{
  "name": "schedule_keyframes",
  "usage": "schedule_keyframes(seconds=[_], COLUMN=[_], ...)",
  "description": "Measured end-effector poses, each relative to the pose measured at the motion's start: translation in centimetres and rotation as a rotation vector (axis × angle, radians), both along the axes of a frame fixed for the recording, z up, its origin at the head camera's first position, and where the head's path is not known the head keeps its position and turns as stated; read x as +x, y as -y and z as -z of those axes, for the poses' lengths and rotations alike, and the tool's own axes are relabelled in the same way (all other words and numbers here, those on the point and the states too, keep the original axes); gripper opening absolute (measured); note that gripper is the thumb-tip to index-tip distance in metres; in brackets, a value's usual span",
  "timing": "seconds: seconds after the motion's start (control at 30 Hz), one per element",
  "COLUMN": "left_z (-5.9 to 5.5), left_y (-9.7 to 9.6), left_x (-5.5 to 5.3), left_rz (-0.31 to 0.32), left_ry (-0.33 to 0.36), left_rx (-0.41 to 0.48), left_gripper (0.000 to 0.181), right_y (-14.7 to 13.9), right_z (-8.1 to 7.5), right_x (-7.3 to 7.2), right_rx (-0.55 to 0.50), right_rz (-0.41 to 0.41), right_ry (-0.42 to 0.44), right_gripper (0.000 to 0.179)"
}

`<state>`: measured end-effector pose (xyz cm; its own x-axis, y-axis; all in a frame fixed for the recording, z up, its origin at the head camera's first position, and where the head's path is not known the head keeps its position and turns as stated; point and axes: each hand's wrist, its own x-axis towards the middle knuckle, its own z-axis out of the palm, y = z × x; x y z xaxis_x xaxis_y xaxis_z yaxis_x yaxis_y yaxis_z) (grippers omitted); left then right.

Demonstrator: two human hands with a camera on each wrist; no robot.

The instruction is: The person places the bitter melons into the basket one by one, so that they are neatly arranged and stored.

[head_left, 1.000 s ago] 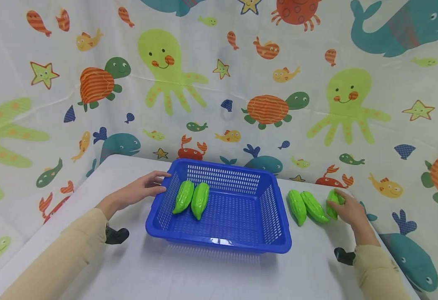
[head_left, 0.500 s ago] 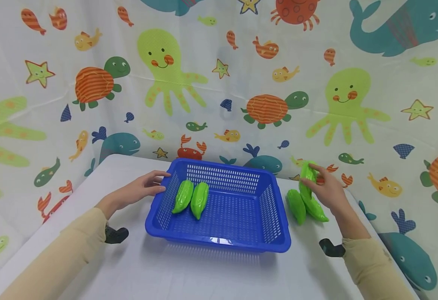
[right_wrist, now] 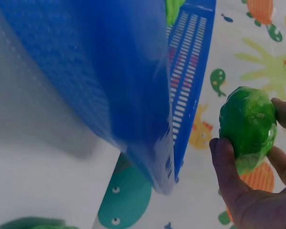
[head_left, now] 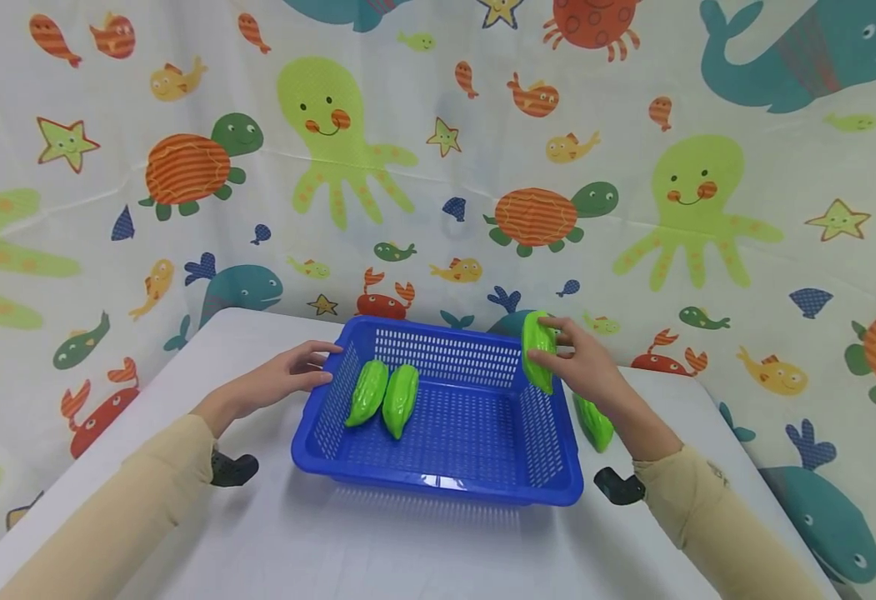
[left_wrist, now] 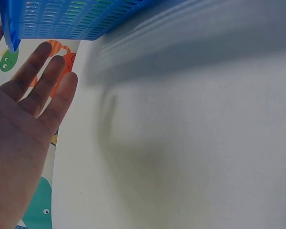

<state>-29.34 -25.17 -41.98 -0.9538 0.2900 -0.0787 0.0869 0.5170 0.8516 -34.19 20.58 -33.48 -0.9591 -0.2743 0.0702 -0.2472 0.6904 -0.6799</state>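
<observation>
My right hand [head_left: 588, 360] pinches a bright green bitter melon [head_left: 538, 352] between thumb and fingers, above the right rim of a blue plastic basket [head_left: 438, 492]. From the right wrist view, the same bitter melon [right_wrist: 248, 126] is seen end-on, raised beside the basket wall [right_wrist: 133, 86]. Inside the basket, toward its left side, lie two more bitter melons, a left one [head_left: 367, 393] and a right one [head_left: 401, 400]. My left hand [head_left: 280, 379] touches the basket's left rim; in the left wrist view several fingers [left_wrist: 40, 90] extend fairly straight beside it.
Another bitter melon [head_left: 595, 423] lies on the white table [head_left: 272, 533] right of the basket, partly behind my right forearm; anything further there is hidden. A curtain [head_left: 422, 100] printed with sea animals hangs behind the table.
My right hand has picked up the rightmost bitter melon from the table and carried it left to the basket's right rim. My left hand has stayed at the left rim.
</observation>
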Motion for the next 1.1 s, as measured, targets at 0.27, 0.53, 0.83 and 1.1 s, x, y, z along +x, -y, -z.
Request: schedule_keyframes(seconds=[0.27,0.53,0.83,1.1], left_z=[0.0,0.0,0.1,0.2], left_y=[0.1,0.0,-0.3,-0.4], left_x=[0.3,0.7,0.8,0.9], left_rz=[0.000,0.000,-0.003,-0.006], left_ry=[-0.015,-0.016,-0.010,-0.022], left_rx=[0.007,0.011,0.005,0.005], left_gripper=[0.065,0.064,0.064,0.064], right_y=[2.6,5.1,7.3,8.8], right_z=[-0.1,-0.4,0.9,1.6], right_x=[0.1,0.3,-0.4,-0.5], right_rx=[-0.082,-0.088,-0.050,-0.045], right_rz=[-0.075,-0.116,-0.193,-0.262], right_ry=[0.102,0.159,0.197,0.267], right_gripper=[0.070,0.066,0.061,0.060])
